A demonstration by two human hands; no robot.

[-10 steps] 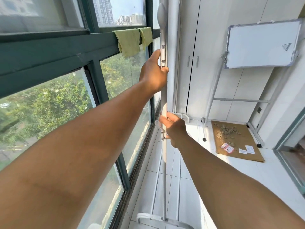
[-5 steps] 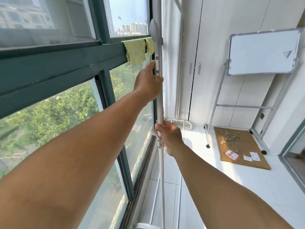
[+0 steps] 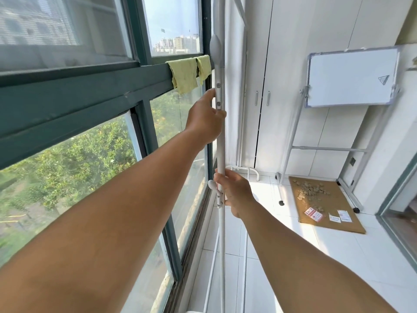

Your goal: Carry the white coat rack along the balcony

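Observation:
The white coat rack (image 3: 221, 152) stands upright as a thin pole close to the window, with a rounded hook near its top and another small hook lower down. My left hand (image 3: 207, 116) is wrapped around the pole high up, just below two screws. My right hand (image 3: 234, 190) grips the pole lower, beside the small hook. The rack's base is cut off at the bottom edge; thin white side rods run down next to the pole.
A dark green window frame (image 3: 90, 91) runs along the left, with a yellow cloth (image 3: 187, 74) draped over its rail. White cabinets (image 3: 282, 86) close the far end. A whiteboard on a stand (image 3: 352, 77) and a cardboard sheet (image 3: 322, 202) with debris sit at right on the white tile floor.
The view has shifted so the pole sits a little farther left, nearer the window frame. Both hands keep the same grip on the pole.

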